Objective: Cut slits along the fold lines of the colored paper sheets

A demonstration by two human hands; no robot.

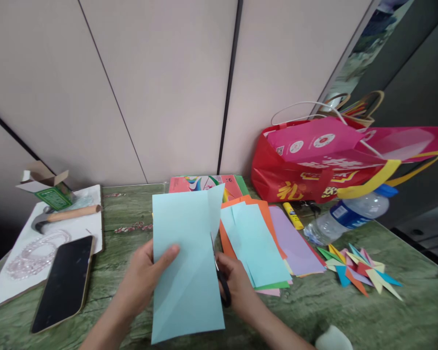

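Note:
A light blue sheet of paper [186, 272] is held upright above the table. My left hand [148, 272] grips its left side, thumb on the front and fingers behind. My right hand [235, 284] is closed on black-handled scissors [223, 288] at the sheet's right edge. The blades are at a cut in the paper, and a narrow strip [215, 206] bends away above them. Just to the right lie light blue pieces [259, 243] on orange, green and pink sheets, beside a stack of purple paper [295, 243].
On the left are a phone [63, 282], a hammer [71, 214], beads [36, 253] and a small green box [56, 195]. To the right are a glue stick [293, 216], a bottle [350, 216], folded colourful paper pieces [361, 270] and a red bag [288, 170].

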